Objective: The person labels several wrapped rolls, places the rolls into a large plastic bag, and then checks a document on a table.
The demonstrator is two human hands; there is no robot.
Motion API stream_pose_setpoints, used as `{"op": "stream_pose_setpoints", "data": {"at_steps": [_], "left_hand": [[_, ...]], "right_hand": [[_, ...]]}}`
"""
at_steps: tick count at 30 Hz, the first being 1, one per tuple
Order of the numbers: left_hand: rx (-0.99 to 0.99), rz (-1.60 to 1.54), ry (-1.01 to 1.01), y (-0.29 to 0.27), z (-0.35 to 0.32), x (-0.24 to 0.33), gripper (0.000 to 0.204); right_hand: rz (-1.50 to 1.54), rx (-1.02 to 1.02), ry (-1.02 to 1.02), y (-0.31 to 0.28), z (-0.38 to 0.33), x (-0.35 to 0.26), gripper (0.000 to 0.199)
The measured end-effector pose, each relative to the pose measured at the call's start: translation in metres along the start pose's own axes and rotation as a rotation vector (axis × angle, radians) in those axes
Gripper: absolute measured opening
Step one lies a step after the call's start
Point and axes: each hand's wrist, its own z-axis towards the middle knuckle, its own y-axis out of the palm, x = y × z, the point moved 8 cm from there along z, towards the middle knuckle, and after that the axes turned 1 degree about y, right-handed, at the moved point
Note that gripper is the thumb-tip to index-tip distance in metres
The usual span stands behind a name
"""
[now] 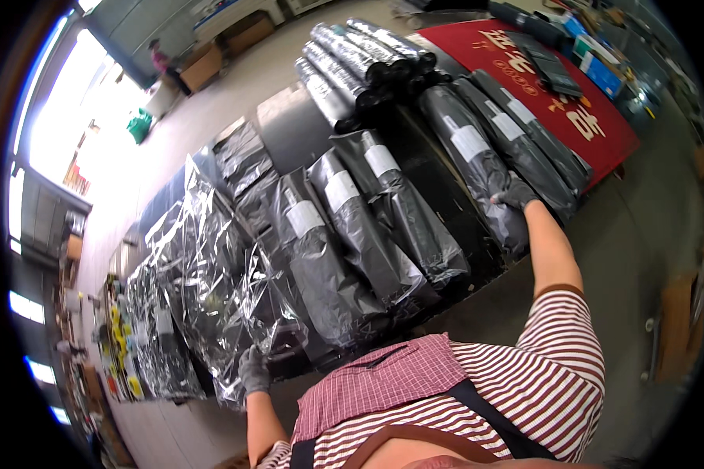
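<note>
My left hand (254,370), in a grey glove, is closed on the near edge of a crinkled clear plastic bag (211,266) at the left of the table. My right hand (515,191), also gloved, lies on a dark grey bagged roll (477,168) with a white label, its thumb spread away from the fingers. Between my hands, labelled grey packages lie side by side: one (325,266), a second (364,227) and a third (407,203). Two similar bagged rolls rest right of my right hand, the nearer one (516,144) beside it.
Shiny silver-black rolls (352,70) are stacked at the table's far side. A red cloth with pale characters (547,94) covers the far right. Yellow-coloured items (117,328) sit at the left end. A person (168,66) stands by cardboard boxes in the background.
</note>
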Motion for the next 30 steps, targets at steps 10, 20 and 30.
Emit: {"op": "stream_pose_setpoints", "data": {"at_steps": [10, 20, 30], "left_hand": [[-0.075, 0.053, -0.204, -0.044, -0.014, -0.041, 0.026], [0.432, -0.397, -0.131, -0.121, 0.007, -0.067, 0.022], [0.403, -0.549, 0.059, -0.222, 0.058, -0.033, 0.036]], "right_hand": [[1.586, -0.537, -0.171, 0.176, -0.188, 0.069, 0.107], [1.537, -0.847, -0.174, 0.188, -0.215, 0.042, 0.077], [0.538, -1.703, -0.43, 0.122, -0.362, -0.279, 0.094]]}}
